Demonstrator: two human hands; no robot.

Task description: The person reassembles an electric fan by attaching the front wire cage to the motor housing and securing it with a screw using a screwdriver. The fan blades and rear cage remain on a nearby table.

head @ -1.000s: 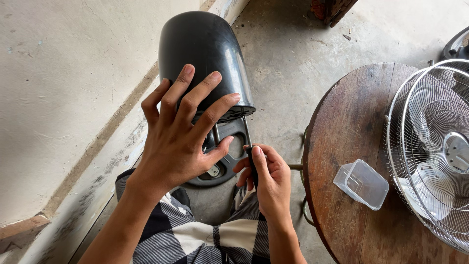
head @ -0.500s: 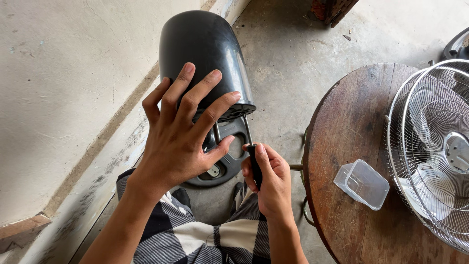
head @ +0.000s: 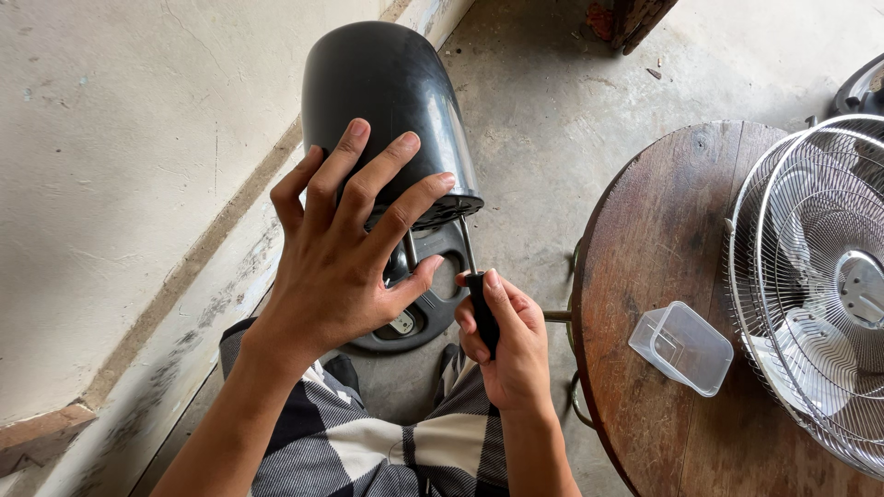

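A glossy black rounded housing (head: 382,101) stands over my lap, with a black base piece (head: 433,304) below it. My left hand (head: 345,248) lies spread on the housing's lower side, fingers apart, steadying it. My right hand (head: 506,345) grips the black handle of a screwdriver (head: 479,308). Its thin metal shaft runs up to the housing's lower rim. A second metal rod shows beside the shaft, partly hidden by my left thumb.
A round wooden table (head: 663,304) stands at the right, holding a clear plastic cup (head: 681,348) lying on its side and a metal fan grille (head: 815,285). A pale wall (head: 120,156) runs along the left. The floor (head: 552,101) is bare concrete.
My right hand has shifted its grip on the screwdriver handle and turned slightly. My left hand and the housing have stayed in place.
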